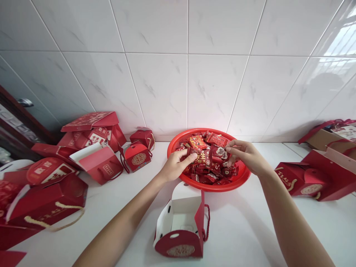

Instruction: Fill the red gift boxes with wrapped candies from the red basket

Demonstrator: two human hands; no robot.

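A red oval basket (211, 188) full of red wrapped candies (210, 176) stands against the tiled wall. Over its left part, my left hand (178, 163) pinches a dark red candy packet (202, 157) with pale lettering. My right hand (247, 155), over the basket's right side, has its thumb and fingers closed on a second red packet (220, 152) with a white label. The two packets are side by side. In front of the basket an open red gift box (183, 218), white inside with a red cord handle, shows nothing in it.
Many red gift boxes (102, 163) crowd the left side of the white table (233, 230), some with rope handles. At the right lie more red boxes (306, 180) and a brown carton (319, 140). A white tiled wall (214, 89) bounds the back.
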